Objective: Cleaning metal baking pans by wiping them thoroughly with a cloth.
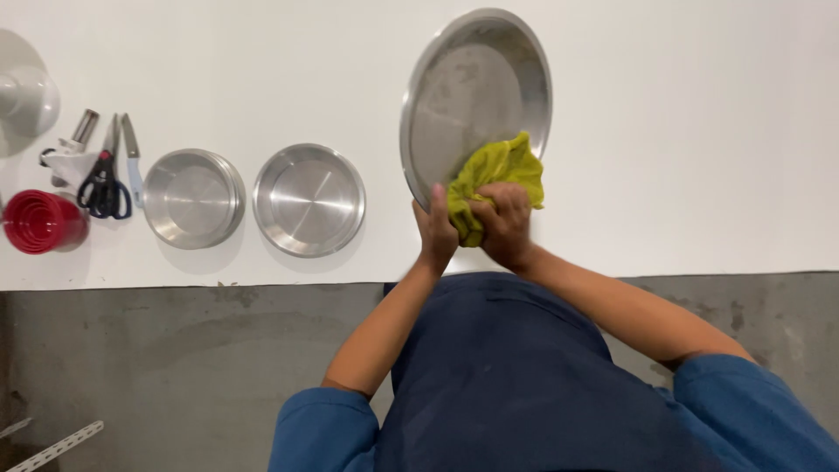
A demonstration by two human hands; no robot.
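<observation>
A large round steel plate (472, 87) is tilted up over the white surface, its inner face toward me. My left hand (434, 229) grips its near rim from below. My right hand (502, 223) is closed on a bunched yellow-green cloth (498, 170), which presses against the plate's lower right inside. Both forearms reach up from blue sleeves over a dark blue apron.
Two smaller steel plates (194, 197) (308, 199) lie flat on the white sheet (699, 131) to the left. Farther left are black-handled scissors (105, 179), a knife (132, 157), a red cup stack (39, 221) and a white object (26, 96). Grey concrete floor (175, 350) lies below.
</observation>
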